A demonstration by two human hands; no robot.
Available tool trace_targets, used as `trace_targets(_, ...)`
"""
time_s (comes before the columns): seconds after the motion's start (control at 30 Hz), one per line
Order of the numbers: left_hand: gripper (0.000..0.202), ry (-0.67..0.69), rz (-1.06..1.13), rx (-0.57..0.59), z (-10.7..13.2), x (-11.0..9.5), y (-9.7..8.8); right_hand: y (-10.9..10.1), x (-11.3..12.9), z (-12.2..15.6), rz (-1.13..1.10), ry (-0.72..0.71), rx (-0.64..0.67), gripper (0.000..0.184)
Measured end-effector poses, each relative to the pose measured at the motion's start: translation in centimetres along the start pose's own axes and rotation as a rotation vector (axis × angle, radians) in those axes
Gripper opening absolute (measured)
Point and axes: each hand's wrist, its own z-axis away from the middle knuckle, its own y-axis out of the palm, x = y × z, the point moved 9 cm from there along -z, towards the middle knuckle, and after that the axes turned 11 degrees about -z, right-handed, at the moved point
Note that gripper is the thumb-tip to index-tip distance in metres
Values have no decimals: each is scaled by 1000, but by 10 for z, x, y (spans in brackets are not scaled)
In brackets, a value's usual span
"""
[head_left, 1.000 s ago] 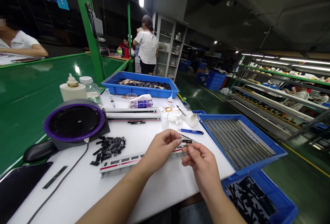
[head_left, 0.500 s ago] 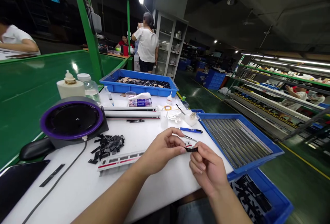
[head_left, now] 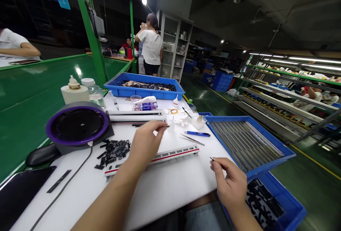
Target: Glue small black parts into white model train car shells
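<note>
My left hand [head_left: 146, 142] hovers over the white toy train car body [head_left: 183, 151], which has a red stripe and a row of windows. Its thumb and forefinger pinch a small dark piece [head_left: 167, 126], mostly hidden by the fingertips. Off the car's right end, my right hand [head_left: 231, 179] is closed in a pinch on another small black piece [head_left: 211, 159]. A heap of flat black pieces [head_left: 117, 151] lies left of my left hand. Behind the car rest tweezers [head_left: 192, 139] and a blue pen-like tool [head_left: 197, 133].
A blue tray of long metal strips [head_left: 262, 167] juts over the table's right edge, above a lower blue bin [head_left: 293, 206]. A purple-rimmed round device [head_left: 77, 141] and its cable stand left. Two longer train bodies [head_left: 137, 118] lie behind. A person [head_left: 152, 46] stands beyond.
My hands were together on a black strip and have moved apart, left hand up and leftward, right hand to the right. Each now pinches a small dark piece. The train car's right half is uncovered.
</note>
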Motion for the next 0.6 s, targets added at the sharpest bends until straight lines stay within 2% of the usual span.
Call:
trace_targets(0.07,19,-29,-273,-36,-4,6,-21,-1,-29,3,124,121,107,16)
trace_targets(0.2,24,-71,-690,79,0,16,-45,-3,-73,10,183,298,256,22)
trace_targets(0.27,26,-58,-834,147,4,26,-47,-2,-81,11,171,317,285,23)
trace_targets(0.37,26,36,-998,278,12,45,-39,2,-81,11,190,274,320,23)
trace_targets(0.47,31,171,-1069,345,26,61,-36,5,-81,13,200,219,340,20)
trace_targets(0.6,41,341,-904,315,59,64,-48,1,-83,17,156,169,343,19)
